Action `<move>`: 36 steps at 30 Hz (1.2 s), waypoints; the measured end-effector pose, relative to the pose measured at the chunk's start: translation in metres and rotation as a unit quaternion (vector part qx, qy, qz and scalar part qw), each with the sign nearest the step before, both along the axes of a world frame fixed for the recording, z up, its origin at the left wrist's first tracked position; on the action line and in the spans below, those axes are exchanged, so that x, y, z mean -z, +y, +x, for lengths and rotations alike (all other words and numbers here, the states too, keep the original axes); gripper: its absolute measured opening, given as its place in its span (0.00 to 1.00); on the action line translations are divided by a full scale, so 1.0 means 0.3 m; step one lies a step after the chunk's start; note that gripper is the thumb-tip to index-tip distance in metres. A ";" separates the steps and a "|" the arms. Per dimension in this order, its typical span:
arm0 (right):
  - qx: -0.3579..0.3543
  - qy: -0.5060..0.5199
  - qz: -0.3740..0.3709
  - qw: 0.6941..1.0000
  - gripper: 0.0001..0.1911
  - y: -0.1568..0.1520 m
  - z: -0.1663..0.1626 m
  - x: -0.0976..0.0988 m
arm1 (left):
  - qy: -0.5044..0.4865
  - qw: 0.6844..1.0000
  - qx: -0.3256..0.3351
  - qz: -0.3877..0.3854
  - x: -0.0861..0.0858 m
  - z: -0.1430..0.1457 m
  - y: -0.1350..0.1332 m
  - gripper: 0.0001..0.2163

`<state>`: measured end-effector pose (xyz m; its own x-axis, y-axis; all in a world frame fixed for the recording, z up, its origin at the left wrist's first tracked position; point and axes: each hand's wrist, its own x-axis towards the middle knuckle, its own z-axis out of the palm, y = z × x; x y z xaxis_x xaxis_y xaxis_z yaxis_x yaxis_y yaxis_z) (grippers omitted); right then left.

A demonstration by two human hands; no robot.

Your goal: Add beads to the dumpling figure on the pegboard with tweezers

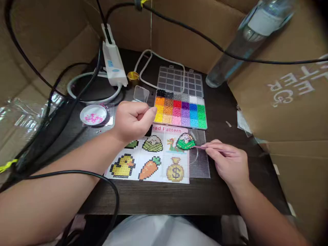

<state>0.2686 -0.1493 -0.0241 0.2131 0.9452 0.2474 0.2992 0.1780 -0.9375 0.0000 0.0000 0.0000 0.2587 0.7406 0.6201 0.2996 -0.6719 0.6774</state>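
Note:
My left hand [133, 120] is curled closed just left of the bead box [180, 110], its thumb and fingers pinched on something I cannot make out. A bead pattern sheet [151, 160] with a duck, a carrot and a money bag lies under it. My right hand [228, 162] pinches thin pink tweezers [208, 147] whose tip points at the green and white bead figure [186, 140] on the clear pegboard [200, 160].
The box's clear lid [179, 81] stands open behind it. A small white dish [93, 114] with pink beads sits at the left, near a white power adapter [114, 65], a gold cap [133, 77] and black cables. Cardboard walls and a plastic bottle [246, 37] close in the table.

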 end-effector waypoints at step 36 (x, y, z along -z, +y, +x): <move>-0.116 0.096 -0.128 0.980 0.05 0.088 0.105 0.012 | -0.072 0.994 -0.056 0.064 0.029 -0.007 0.047 0.21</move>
